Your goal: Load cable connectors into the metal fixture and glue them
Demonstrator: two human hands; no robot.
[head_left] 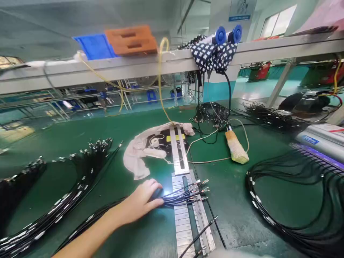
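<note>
One head view: your left hand [142, 199] closes loosely on a bundle of black cables [174, 200], which leaves thumb and fingers to lie across the slotted metal rail [181, 218], about midway between the left and right edges of the green bench [113, 125]. Your right hand cannot be made out, so you cannot tell its grip. Progress, as judged here: the held bundle is mid-handling, its tips gathered but uneven, fanning past the rail's right side. A single cable [200, 235] lies apart, slanting over the rail toward the bench's near edge, and seems yet to be gathered. A white-tagged bundle [90, 163] and a darker bundle [18, 193] stretch toward the near left corner; looped cables [268, 219] lead to a silver unit [326, 139] at the right edge. Whether these are finished or waiting, you cannot tell.
</note>
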